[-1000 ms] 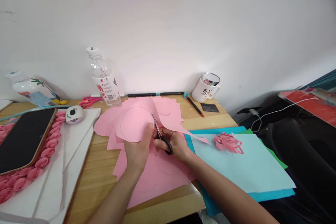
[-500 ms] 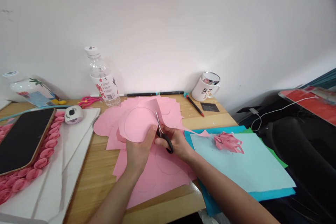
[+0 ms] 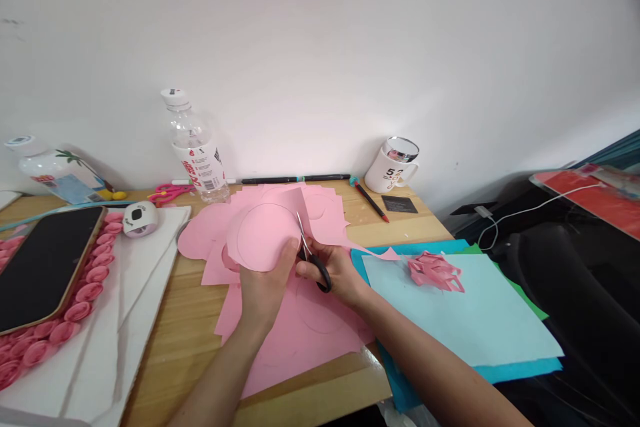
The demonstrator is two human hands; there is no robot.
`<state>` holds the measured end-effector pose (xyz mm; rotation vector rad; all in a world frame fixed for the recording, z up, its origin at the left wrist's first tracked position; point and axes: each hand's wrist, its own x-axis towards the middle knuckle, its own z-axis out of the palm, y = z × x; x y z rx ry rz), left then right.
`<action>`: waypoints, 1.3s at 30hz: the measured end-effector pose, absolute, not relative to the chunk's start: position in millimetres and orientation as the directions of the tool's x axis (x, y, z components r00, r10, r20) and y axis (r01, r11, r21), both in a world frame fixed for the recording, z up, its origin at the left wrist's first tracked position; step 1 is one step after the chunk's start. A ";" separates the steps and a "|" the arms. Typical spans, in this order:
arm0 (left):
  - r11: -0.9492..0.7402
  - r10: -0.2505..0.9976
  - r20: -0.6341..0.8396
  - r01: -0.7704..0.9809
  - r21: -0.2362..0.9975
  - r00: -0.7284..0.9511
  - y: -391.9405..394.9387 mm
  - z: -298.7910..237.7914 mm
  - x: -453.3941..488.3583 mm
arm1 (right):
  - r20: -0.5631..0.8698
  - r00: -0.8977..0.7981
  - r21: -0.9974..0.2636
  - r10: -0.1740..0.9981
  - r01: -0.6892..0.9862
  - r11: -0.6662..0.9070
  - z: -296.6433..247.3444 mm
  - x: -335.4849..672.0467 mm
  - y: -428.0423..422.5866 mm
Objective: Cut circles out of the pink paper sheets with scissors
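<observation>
My left hand (image 3: 263, 287) pinches the lower edge of a pink paper sheet (image 3: 263, 235) with a circle drawn on it, held up over the desk. My right hand (image 3: 334, 271) grips black-handled scissors (image 3: 311, 255), whose blades point up along the right side of the drawn circle. Beneath both hands lie several more pink sheets (image 3: 300, 333) on the wooden desk (image 3: 185, 320).
A plastic bottle (image 3: 196, 149), a mug (image 3: 393, 167), pens and pink scissors (image 3: 167, 192) line the wall. At left, a phone (image 3: 43, 265) rests among pink paper roses (image 3: 93, 277) on white board. Light blue sheets (image 3: 470, 310) with curled pink strips (image 3: 435, 271) lie at right.
The scissors have advanced a little up along the circle line, and the held sheet has shifted slightly as my left hand adjusts it.
</observation>
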<state>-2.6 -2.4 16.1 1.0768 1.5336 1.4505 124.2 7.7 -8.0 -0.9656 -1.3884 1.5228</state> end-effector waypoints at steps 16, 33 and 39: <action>-0.008 0.927 0.037 0.080 0.997 -0.372 -3.9 17.3 -2.5 | 0.009 -0.368 -0.997 0.930 -0.073 -0.019 -7.6 124.3 8.2; -0.038 0.923 0.056 0.054 0.998 -0.380 -3.6 15.0 -3.7 | 0.009 -0.358 -0.992 0.934 -0.123 -0.037 -3.1 123.0 8.4; -0.003 0.924 0.022 0.049 0.999 -0.382 -2.1 16.1 -3.6 | -0.014 -0.349 -0.988 0.937 -0.141 -0.067 -2.9 122.5 7.7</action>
